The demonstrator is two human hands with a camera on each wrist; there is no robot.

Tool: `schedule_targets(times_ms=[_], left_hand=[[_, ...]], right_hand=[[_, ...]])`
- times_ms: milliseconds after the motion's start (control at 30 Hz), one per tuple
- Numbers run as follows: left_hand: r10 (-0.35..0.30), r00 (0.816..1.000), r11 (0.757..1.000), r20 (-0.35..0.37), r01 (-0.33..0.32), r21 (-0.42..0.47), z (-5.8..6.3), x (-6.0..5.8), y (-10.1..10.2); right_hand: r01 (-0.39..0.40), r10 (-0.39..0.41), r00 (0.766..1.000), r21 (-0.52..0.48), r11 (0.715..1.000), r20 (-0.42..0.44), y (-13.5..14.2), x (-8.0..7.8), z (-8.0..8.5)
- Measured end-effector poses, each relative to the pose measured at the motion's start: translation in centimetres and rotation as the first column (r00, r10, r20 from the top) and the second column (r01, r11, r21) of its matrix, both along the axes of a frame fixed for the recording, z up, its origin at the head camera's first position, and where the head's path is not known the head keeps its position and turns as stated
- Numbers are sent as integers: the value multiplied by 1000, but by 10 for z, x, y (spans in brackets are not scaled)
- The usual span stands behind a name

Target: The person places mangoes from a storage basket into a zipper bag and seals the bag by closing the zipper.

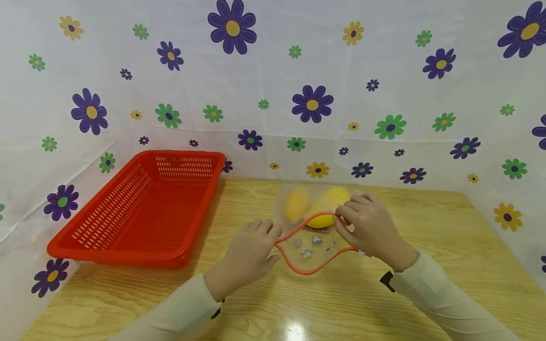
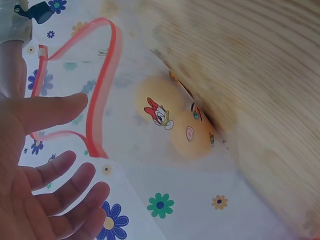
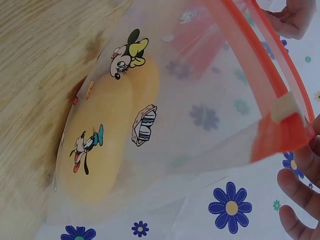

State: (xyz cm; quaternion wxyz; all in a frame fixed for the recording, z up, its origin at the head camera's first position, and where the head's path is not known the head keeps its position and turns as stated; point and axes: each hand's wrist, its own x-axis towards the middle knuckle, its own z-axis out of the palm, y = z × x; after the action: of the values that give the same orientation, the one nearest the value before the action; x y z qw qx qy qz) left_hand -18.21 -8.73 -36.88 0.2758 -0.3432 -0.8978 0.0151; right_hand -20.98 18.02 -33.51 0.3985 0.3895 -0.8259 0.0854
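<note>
A clear zipper bag (image 1: 279, 215) with a red rim and cartoon prints lies in front of me, its mouth gaping. Inside are several smooth, rounded yellow items, among them an orange-yellow one (image 1: 297, 203) and a brighter yellow one (image 1: 322, 220); their kind is unclear through the plastic. My right hand (image 1: 368, 227) pinches the far rim near the right end, close to the white slider (image 3: 286, 107). At the left end of the rim is my left hand (image 1: 251, 253), its thumb and fingers (image 2: 85, 197) spread apart, not gripping.
A red plastic basket (image 1: 158, 258) with slotted sides stands on the left of the wooden table (image 1: 256, 303). Behind and at both sides hangs a white cloth (image 1: 264, 61) printed with purple, green and yellow flowers.
</note>
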Motion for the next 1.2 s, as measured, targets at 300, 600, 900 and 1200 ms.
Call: schedule_targets(times_ms=[300, 600, 900, 1200], left_hand=[[20, 1000, 1000, -12, -20, 4, 0, -4, -8], [-7, 999, 998, -37, 9, 62, 1, -8, -7], [-8, 999, 995, -45, 12, 100, 5, -12, -7], [31, 999, 987, -32, -26, 161, 10, -12, -9]], right_hand=[[-8, 8, 1000, -5, 1000, -6, 2, -1, 0], [-13, 13, 1000, -9, 1000, -11, 4, 0, -2], [-7, 7, 1000, -22, 1000, -5, 5, 1, -4], [-14, 14, 1000, -19, 1000, -4, 8, 2, -6]])
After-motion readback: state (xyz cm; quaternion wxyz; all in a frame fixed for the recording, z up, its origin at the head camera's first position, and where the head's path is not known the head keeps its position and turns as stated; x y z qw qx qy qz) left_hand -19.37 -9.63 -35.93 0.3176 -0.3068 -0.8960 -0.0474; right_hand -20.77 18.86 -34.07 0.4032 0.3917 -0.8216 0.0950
